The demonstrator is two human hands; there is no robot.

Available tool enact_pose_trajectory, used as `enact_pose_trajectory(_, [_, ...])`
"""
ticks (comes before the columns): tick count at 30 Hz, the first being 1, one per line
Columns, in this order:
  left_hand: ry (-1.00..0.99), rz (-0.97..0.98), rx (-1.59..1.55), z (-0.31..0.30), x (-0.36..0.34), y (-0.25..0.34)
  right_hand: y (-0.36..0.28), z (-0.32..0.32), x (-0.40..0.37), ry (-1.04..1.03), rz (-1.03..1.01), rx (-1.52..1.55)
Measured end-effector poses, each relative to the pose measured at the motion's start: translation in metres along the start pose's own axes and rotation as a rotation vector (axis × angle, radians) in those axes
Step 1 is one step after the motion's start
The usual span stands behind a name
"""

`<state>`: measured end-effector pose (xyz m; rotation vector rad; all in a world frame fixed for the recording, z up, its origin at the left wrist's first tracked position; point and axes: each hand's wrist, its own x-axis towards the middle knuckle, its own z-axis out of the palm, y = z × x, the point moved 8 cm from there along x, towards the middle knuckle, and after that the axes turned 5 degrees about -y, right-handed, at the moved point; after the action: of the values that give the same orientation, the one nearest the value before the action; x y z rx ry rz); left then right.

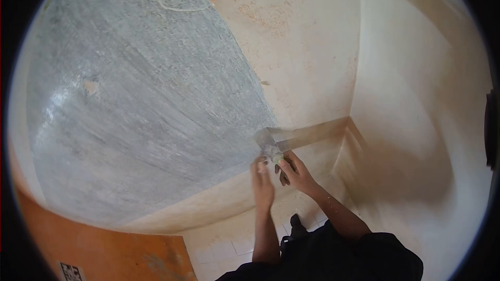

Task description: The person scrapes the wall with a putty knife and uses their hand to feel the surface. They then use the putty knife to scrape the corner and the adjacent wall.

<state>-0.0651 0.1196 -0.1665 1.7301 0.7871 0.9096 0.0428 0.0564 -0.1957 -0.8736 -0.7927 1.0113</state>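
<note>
- The flat-bladed tool (269, 145) is at the lower right edge of the grey patch (156, 88) on the pale wall (307, 57), its blade angled up and to the left, away from your body
- Your right hand (296, 174) has its fingers closed round the handle, thumb along it; that low hold seems meant to leave the blade free and let you steer its angle
- The handle lies between your right thumb and curled fingers, with the blade reaching out beyond the fingertips
- Your left hand (263, 184) is raised just beside the tool, its fingertips near the base of the blade, perhaps to steady or wipe it; it is blurred, so you cannot tell whether those fingers touch the metal or are pinched together
- Farther out, a brownish band (312, 134) runs from near the blade to the wall corner, and an orange surface (114, 250) sits low on the left
</note>
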Motion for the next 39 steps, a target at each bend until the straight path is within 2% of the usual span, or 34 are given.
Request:
enact_pose_trajectory(1, [-0.005, 0.009, -0.008, -0.022, 0.003, -0.001, 0.002, 0.001, -0.002, 0.015, 0.022, 0.055])
enact_pose_trajectory(2, [0.076, 0.003, 0.014, -0.049, 0.003, 0.002, 0.002, 0.001, -0.003, 0.038, 0.018, 0.056])
enact_pose_trajectory(4, [0.26, 0.108, 0.256, -0.108, 0.0, 0.012, -0.002, -0.003, -0.001, 0.125, -0.039, -0.025])
enact_pose_trajectory(7, [0.522, 0.393, 0.638, -0.176, -0.007, 0.033, -0.017, 0.001, 0.004, 0.201, -0.14, -0.116])
enact_pose_trajectory(8, [0.501, 0.397, 0.636, -0.184, -0.001, 0.039, -0.023, 0.003, 0.006, 0.221, -0.142, -0.113])
enact_pose_trajectory(10, [0.759, 0.352, 0.733, -0.209, -0.011, 0.06, -0.036, 0.008, 0.005, 0.277, -0.155, -0.122])
enact_pose_trajectory(11, [0.746, 0.347, 0.738, -0.212, -0.008, 0.06, -0.038, 0.008, 0.002, 0.288, -0.146, -0.116])
enact_pose_trajectory(13, [0.665, 0.182, 0.676, -0.218, 0.007, 0.049, -0.037, 0.002, -0.003, 0.319, -0.089, -0.057])
enact_pose_trajectory(17, [0.579, 0.156, 0.607, -0.203, 0.027, 0.039, -0.048, -0.005, -0.002, 0.315, -0.078, -0.069])
enact_pose_trajectory(22, [0.62, 0.059, 0.703, -0.201, 0.036, 0.03, -0.044, -0.014, -0.01, 0.357, -0.089, -0.164])
enact_pose_trajectory(26, [0.641, -0.02, 0.757, -0.2, 0.038, 0.027, -0.069, -0.011, -0.006, 0.344, -0.052, -0.197])
enact_pose_trajectory(39, [0.667, -0.039, 0.761, -0.202, 0.039, 0.021, -0.077, -0.009, -0.005, 0.337, -0.009, -0.192])
